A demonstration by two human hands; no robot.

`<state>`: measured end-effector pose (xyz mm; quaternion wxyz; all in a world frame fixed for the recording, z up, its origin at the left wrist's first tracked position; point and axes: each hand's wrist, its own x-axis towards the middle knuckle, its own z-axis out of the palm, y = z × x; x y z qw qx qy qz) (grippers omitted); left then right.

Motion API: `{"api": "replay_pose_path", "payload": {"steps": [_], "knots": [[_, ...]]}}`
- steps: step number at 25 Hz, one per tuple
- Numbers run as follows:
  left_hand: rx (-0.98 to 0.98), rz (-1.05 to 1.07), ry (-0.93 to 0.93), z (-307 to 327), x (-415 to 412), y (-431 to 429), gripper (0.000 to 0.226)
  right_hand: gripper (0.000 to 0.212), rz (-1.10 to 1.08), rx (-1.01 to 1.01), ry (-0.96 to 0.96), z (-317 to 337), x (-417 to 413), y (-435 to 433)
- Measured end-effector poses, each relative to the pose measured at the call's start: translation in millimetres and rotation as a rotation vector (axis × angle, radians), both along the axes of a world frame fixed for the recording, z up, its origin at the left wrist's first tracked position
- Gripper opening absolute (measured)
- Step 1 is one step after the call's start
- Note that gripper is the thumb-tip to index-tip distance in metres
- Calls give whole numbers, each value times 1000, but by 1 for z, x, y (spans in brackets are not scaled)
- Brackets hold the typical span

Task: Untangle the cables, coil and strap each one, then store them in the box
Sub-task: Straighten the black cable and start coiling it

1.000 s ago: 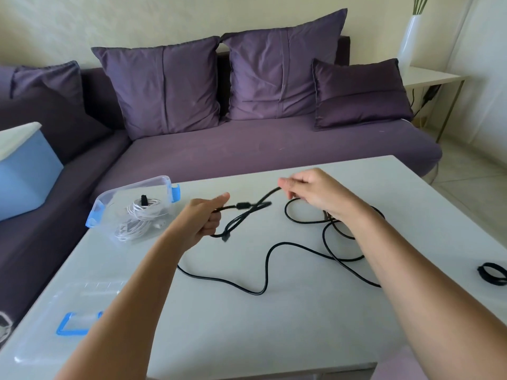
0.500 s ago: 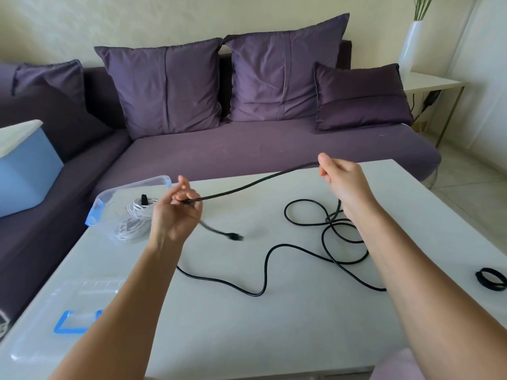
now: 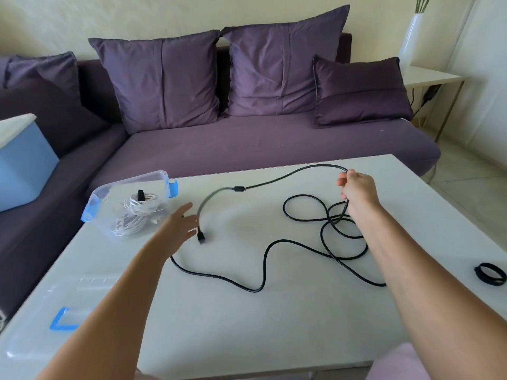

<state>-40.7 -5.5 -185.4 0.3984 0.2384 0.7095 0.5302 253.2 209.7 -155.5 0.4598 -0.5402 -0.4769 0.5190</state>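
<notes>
while pinching the black cable in the curled fingers of the right hand, raised over the far right of the white table, lets one run arc leftward through the air, past a small ferrite lump, down to the plug; hanging clear or resting on the top, cannot tell. holds nothing in the left hand: fingers straight and spread, just beside the plug end, contact uncertain. leaves the rest of the cable on the table, in loose overlapping loops under the right wrist and one long wavy run toward the near left.

seems to be at the end of untangling this cable, with coiling not yet begun. shows a white cable already bundled inside the clear box at the far left corner, its lid off and lying at the near left. shows a black strap at the right edge, well apart from both hands.

next, probably: take the plug end in the left hand and lay even loops into it, feeding with the right. calls for drawing the crossed loops out gently, without cinching a knot, and for sizing the coil to fit the box. then needs a reach across to the strap.
</notes>
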Motion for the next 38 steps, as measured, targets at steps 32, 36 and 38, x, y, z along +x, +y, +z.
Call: {"api": "replay_pose_path", "payload": {"steps": [32, 36, 38], "knots": [[149, -803, -855, 67, 113, -64, 36, 15, 813, 444, -14, 71, 10, -127], [432, -692, -1133, 88, 117, -68, 25, 18, 789, 404, 88, 63, 12, -126], [555, -533, -1194, 99, 107, -70, 22, 21, 809, 424, 116, 57, 6, -128]]}}
